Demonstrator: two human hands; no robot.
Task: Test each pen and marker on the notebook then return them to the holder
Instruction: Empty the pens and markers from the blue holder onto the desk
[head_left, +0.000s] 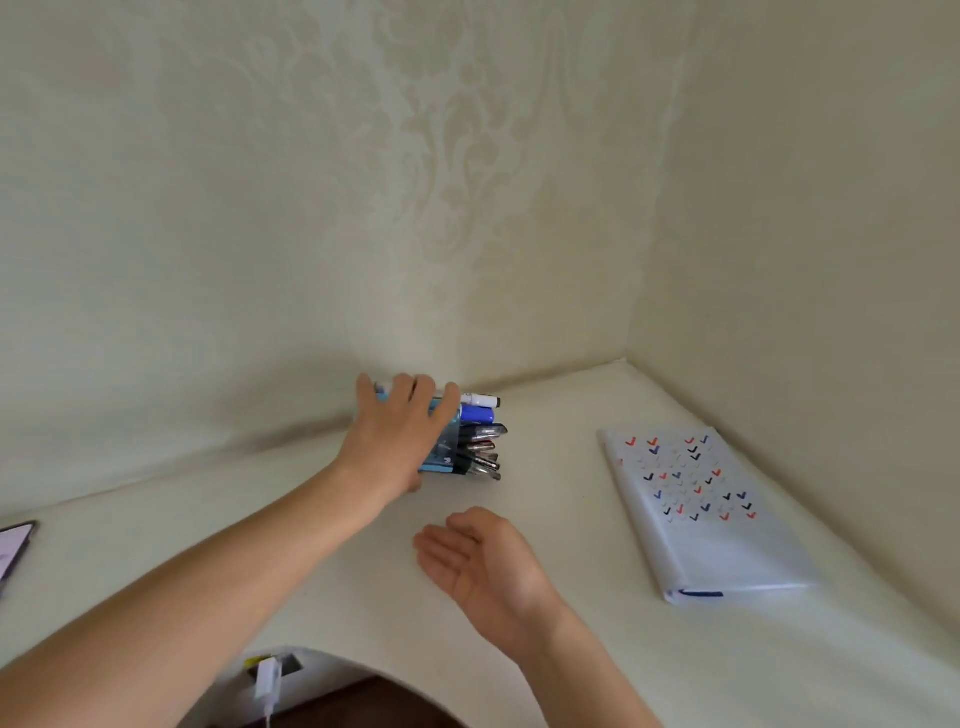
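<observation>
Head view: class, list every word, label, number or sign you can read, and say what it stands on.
No word or number is readable.
Notebook: only ticks in red, blue and black.
Holder: white marks, too blurred.
Pens: barrel print too small.
Yellow tag by the plug: too blurred.

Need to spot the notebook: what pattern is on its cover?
The notebook has a pale cover scattered with small red, blue and black tick marks; head view.
</observation>
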